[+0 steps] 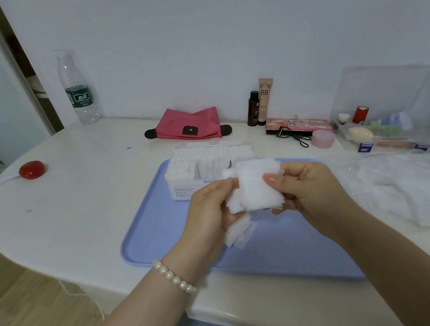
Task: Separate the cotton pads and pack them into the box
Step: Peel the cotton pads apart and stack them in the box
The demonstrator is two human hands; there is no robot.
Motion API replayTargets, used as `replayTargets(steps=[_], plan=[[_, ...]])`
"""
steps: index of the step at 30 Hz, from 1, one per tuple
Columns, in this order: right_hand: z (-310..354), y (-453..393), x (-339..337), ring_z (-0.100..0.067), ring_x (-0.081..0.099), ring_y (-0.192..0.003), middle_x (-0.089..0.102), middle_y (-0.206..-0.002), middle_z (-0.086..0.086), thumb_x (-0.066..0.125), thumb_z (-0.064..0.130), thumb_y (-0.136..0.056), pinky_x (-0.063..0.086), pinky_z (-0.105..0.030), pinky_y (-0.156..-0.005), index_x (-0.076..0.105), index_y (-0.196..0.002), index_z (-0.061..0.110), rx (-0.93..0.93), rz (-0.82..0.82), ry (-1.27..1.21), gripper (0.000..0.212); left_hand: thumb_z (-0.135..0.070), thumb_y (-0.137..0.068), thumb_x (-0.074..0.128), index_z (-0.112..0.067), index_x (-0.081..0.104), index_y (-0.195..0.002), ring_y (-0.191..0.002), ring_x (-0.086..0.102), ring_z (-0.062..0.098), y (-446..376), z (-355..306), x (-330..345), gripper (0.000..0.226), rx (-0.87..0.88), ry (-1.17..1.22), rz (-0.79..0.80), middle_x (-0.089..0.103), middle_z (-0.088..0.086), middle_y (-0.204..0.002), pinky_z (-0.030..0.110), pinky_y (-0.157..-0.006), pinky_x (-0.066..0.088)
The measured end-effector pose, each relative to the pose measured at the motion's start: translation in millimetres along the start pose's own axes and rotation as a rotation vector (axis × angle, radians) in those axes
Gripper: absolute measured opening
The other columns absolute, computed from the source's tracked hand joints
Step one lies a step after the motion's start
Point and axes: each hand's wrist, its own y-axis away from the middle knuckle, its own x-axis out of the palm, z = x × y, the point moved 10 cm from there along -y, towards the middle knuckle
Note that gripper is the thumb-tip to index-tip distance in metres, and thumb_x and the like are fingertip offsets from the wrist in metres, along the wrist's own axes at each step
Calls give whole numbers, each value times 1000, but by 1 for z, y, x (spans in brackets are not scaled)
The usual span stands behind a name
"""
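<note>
Nearest, both hands meet above the blue tray [164, 249]. The left hand [208, 211] cups a loose stack of white pads [254, 187], its fingers curled behind and under them, while a few more pads [239, 232] hang out below its palm. The right hand [304, 184] pinches the top pad's right edge, thumb in front and fingers behind. So each grip is clamped on the pads.

The pads look feather-light, soft and limp, with fuzzy faces that probably cling to each other. A light pinch at a free corner or edge should peel one away; squeezing the middle would likely crush or drag several together. The dangling ones could slip out.

Just behind the hands, on the tray, stands the box [184, 182], already holding rows of upright pads. How much room is left I cannot tell, since the hands cover its right part.

To the right on the surface [79, 205] lies a clear bag [412, 188] with more white material, hazy in outline. Farther back are a pink pouch [190, 124], a water bottle [79, 95] and cosmetics too small to read.
</note>
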Motion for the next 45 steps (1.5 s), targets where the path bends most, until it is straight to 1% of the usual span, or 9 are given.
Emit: replayTargets(steps=[5,10,14,18,21,25,31,37,45], plan=[[0,1,4,-20,63,-45,67,-58,-9,66,6,-82,50,-23,-40,62,-82,4,5,-21,104,5,-19,-82,64,10,63,-96,-83,63,37,4,0,9,32,23,-38,84,66,30,-93,47,-79,50],[-1,0,5,-14,57,-39,59,-46,1,68,6,-82,43,-21,-36,54,-75,7,-36,-63,219,15,-2,-86,60,-4,60,-95,-75,67,30,5,2,2,9,65,-123,12,71,16,-85,37,-66,55],[-2,-9,0,-4,40,-46,45,-52,10,74,17,-76,34,-23,-51,52,-71,19,-70,-112,539,22,-1,-87,60,-16,50,-99,-73,68,25,3,-1,-4,22,72,-175,-10,72,9,-83,34,-62,54],[-3,-19,12,-13,57,-74,58,-84,-1,70,12,-77,47,-29,-66,50,-112,21,150,108,494,41,2,-87,58,-22,42,-115,-81,67,24,0,-7,1,40,50,-302,82,71,10,-95,36,-73,53],[14,-24,36,-17,61,-68,62,-77,-4,71,10,-77,49,-27,-56,56,-107,16,180,273,493,35,-3,-86,61,-26,37,-125,-97,64,30,-5,-18,5,51,58,-363,142,65,15,-110,43,-85,50],[42,-40,51,-20,60,-61,59,-75,-8,69,5,-79,51,-27,-48,58,-97,10,134,247,546,22,-15,-76,75,-32,37,-120,-102,61,23,-16,-53,-5,60,169,-452,71,55,5,-112,36,-84,54],[48,-73,41,-22,61,-66,54,-88,-11,64,3,-84,57,-36,-48,45,-83,12,74,-70,318,21,-5,-81,68,-22,60,-76,-75,59,3,-38,-108,-43,19,470,-687,-91,63,-8,-84,16,-71,44],[32,-78,59,-14,60,-73,60,-84,-2,68,-3,-77,52,-25,-61,57,-114,12,91,135,398,41,-1,-84,63,-14,67,-85,-78,60,6,-47,-95,-70,13,347,-542,-92,68,-1,-89,15,-74,46],[76,-67,88,-10,63,-88,71,-89,2,60,-16,-71,49,-21,-81,72,-74,25,-201,358,635,43,-10,-70,72,-8,64,-96,-84,66,9,-36,-97,-32,27,326,-440,148,70,5,-98,16,-69,49]])
